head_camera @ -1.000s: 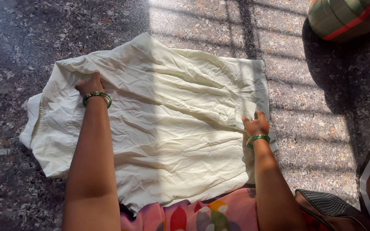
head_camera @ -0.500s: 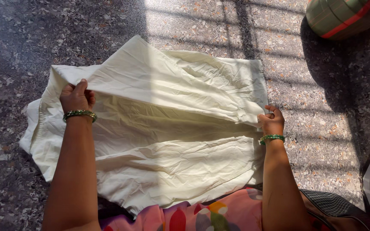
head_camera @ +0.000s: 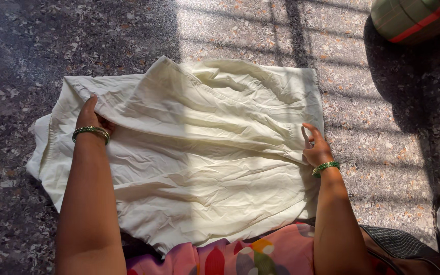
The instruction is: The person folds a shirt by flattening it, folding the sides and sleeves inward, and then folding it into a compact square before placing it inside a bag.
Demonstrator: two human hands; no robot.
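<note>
Head view: the left hand (head_camera: 88, 118) lies flat, fingers together, pressing a fold of the cream cloth (head_camera: 199, 153). The right hand (head_camera: 315, 145), fingers spread, rests on the cloth's right edge, spread over the speckled floor (head_camera: 36, 40).

No packages, labels, signs or screens are seen in the head view.
</note>
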